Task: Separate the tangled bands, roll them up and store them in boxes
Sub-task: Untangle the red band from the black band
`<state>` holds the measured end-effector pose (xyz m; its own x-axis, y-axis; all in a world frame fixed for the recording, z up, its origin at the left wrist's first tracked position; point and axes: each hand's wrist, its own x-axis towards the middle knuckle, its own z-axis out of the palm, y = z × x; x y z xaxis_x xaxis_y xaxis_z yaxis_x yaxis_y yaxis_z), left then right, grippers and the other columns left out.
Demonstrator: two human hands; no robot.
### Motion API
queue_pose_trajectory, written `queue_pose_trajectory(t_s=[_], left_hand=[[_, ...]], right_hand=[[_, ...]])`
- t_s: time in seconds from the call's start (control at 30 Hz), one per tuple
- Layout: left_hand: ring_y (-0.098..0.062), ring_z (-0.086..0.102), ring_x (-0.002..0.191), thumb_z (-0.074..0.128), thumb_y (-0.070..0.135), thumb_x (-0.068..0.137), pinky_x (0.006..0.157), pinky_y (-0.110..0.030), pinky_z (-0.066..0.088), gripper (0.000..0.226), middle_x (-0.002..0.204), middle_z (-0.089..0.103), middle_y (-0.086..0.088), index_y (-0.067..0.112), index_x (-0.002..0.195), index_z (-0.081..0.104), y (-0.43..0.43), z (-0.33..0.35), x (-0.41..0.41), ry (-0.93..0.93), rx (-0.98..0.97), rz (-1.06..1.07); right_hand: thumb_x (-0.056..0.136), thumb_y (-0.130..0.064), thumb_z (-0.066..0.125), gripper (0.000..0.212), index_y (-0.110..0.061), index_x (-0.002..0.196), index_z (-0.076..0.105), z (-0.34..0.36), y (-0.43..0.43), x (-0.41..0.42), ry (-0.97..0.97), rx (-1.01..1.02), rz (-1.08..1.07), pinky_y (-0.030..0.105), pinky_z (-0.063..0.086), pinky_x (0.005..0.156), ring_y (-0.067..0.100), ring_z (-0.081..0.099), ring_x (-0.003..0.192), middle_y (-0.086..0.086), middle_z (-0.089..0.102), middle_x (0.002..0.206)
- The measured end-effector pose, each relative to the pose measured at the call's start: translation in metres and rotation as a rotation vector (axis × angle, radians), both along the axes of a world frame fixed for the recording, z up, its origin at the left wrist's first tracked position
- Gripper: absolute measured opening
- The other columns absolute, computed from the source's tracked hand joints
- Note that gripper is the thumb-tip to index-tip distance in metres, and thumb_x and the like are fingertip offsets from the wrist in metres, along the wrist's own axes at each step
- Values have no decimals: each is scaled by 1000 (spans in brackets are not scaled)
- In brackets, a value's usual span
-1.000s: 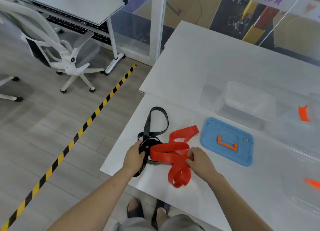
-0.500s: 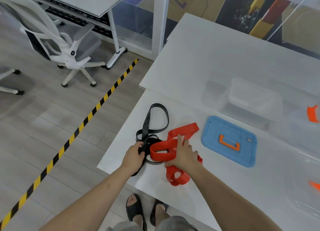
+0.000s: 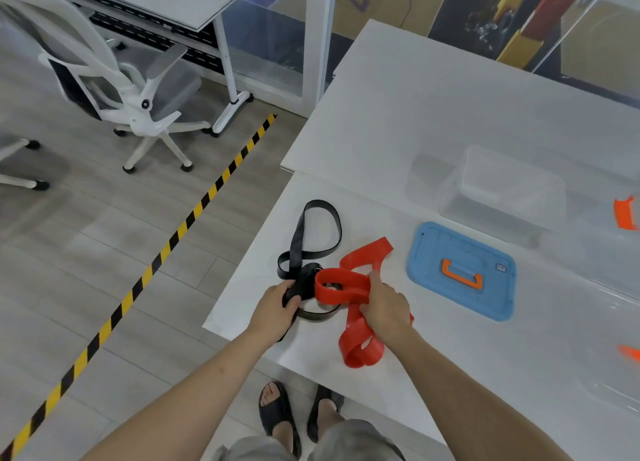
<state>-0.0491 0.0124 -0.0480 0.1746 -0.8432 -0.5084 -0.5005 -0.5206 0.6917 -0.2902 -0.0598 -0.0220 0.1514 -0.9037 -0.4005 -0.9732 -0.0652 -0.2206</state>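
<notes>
A black band (image 3: 320, 225) and a red band (image 3: 360, 350) lie knotted together near the front left corner of the white table (image 3: 398, 121). My left hand (image 3: 273, 310) grips the black band at the knot. My right hand (image 3: 384, 308) pinches the red band's upper loop just right of the knot. A clear empty box (image 3: 502, 190) stands behind a blue lid (image 3: 460, 270) with an orange handle. The red band's lower loops hang out below my right wrist.
Further clear boxes with orange clips (image 3: 625, 213) sit at the right edge. The table's left edge drops to the floor, where yellow-black tape (image 3: 173, 239) runs. A white office chair (image 3: 114, 80) and a desk stand at the far left.
My right hand has shifted from the red band's lower right side up onto its loop at the knot. The left hand has kept its hold on the black band.
</notes>
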Motion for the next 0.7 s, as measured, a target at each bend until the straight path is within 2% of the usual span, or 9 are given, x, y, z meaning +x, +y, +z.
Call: queue_pose_trajectory(t_s=[0.07,0.17,0.3,0.4,0.5,0.63,0.7], left_hand=[[-22,63,116,55,40,101,90,-29,53,49,131,64,-3,24,147,52,0,2,-2,8,15,-9],[-27,64,118,55,50,94,102,-43,53,58,130,66,-6,21,145,54,2,-1,-4,-7,22,-44],[-31,62,114,54,35,95,103,-47,52,44,133,60,-11,19,136,57,6,8,-18,-48,33,-135],[-28,56,126,54,32,99,110,-44,46,52,145,48,-8,24,150,48,11,14,-38,-126,31,-187],[-29,52,133,52,34,101,110,-44,43,54,154,41,-6,26,153,43,12,17,-55,-204,72,-196],[-33,44,142,50,34,103,111,-44,42,58,162,33,-10,22,158,36,12,16,-72,-290,106,-220],[-35,41,144,50,33,103,114,-48,39,60,165,28,-12,21,159,32,15,13,-80,-297,133,-209]], right_hand=[[90,-22,63,63,-23,146,35,15,10,-5,-24,-11,-36,41,53,85,29,69,92,4,70,103],[88,-27,67,59,-26,139,40,40,27,-19,-27,-25,-86,39,52,80,30,69,91,4,71,103],[87,-28,68,57,-27,137,41,73,46,-51,16,-80,-90,36,52,78,30,70,90,3,72,103],[89,-27,67,54,-28,137,42,96,55,-81,52,-125,-40,34,45,77,29,70,93,2,72,107],[92,-28,63,48,-29,134,42,102,60,-110,118,-130,30,34,40,77,26,70,97,-3,70,111],[91,-28,61,48,-28,134,40,83,62,-148,194,-105,94,38,48,82,26,71,96,-3,71,112],[91,-28,61,48,-28,134,40,70,63,-167,221,-81,119,40,50,84,26,71,97,-2,71,113]])
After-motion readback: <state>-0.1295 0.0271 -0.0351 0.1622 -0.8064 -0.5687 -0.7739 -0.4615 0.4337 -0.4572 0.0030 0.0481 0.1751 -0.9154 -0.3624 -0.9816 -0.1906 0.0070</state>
